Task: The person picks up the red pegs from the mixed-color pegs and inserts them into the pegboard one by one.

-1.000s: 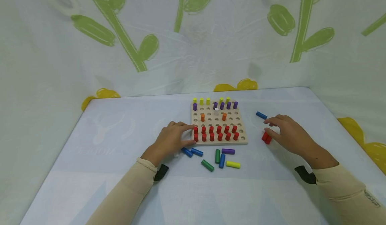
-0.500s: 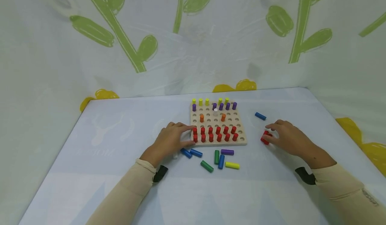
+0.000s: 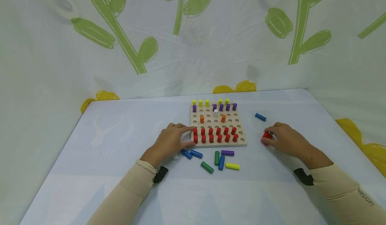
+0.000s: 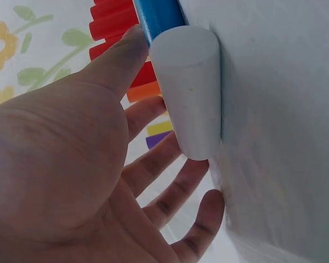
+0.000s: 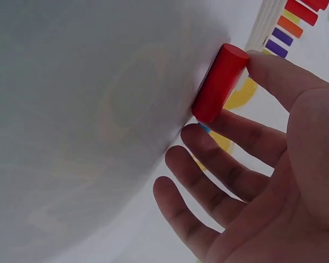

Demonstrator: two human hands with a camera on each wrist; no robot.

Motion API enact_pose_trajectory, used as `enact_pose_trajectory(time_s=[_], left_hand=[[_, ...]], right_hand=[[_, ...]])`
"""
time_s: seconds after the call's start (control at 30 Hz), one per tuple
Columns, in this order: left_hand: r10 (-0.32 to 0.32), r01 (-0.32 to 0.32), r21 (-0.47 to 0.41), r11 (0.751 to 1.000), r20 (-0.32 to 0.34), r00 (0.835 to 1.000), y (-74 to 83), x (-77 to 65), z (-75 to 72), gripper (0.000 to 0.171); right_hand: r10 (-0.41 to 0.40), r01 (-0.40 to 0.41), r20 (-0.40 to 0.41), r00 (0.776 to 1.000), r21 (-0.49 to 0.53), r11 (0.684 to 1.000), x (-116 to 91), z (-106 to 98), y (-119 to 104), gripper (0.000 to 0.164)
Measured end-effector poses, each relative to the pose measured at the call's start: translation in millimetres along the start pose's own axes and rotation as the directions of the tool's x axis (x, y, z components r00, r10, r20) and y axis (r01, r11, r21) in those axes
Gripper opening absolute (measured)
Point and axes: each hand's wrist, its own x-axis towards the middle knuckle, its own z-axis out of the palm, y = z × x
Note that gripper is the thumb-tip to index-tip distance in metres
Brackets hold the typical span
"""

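Observation:
A wooden pegboard [image 3: 244, 143] stands mid-table with two rows of red pegs [image 3: 211, 138] at its near side. My left hand [image 3: 169, 141] touches its left edge, index finger and thumb spread beside the end red pegs. A white peg [image 4: 186, 93] lies under that hand, by a blue peg [image 4: 160, 19]. To the right of the board, my right hand [image 3: 284, 139] pinches a red peg [image 5: 220, 82] lying on the table, thumb at one end and index finger at the other. A second red peg sits close by, partly hidden by the fingers in the head view.
Loose blue, green [image 3: 207, 167], purple [image 3: 227, 153] and yellow [image 3: 232, 166] pegs lie before the board. One blue peg [image 3: 260, 117] lies beyond my right hand. Yellow, purple, white and orange pegs [image 3: 202, 119] stand in the board's farther rows.
My right hand has come down onto the red pegs, its thumb and index finger closing around one. My left hand stays at the board's edge.

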Motion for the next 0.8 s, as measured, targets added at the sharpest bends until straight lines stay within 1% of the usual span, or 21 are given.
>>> enact_pose_trajectory(time_s=[0.23,0.47,0.57,0.7,0.8], left_hand=[[-0.004,0.005,0.008,1.0,-0.003,1.0,-0.1,-0.3,-0.2,0.065],[0.006,-0.006,0.002,1.0,0.002,1.0,-0.3,-0.2,-0.3,0.065],[0.005,-0.005,0.0,1.0,0.001,1.0,0.0,-0.8,-0.3,0.065],[0.004,-0.004,0.003,1.0,0.0,1.0,0.3,-1.1,-0.3,0.065],[0.005,-0.005,0.008,1.0,-0.001,1.0,0.0,-1.1,-0.4,0.064]], right_hand=[[-0.028,0.028,-0.006,1.0,0.004,1.0,-0.2,-1.3,-0.6,0.05],[-0.064,0.066,-0.041,0.997,0.045,0.997,1.1,-2.2,-5.2,0.046],[-0.046,0.047,-0.023,0.999,0.068,0.997,3.1,-2.1,-6.5,0.046],[-0.002,0.0,0.024,1.0,0.117,0.993,5.2,-1.5,-7.9,0.048],[0.011,-0.018,0.049,0.999,0.146,0.989,5.9,-0.8,-8.4,0.048]])
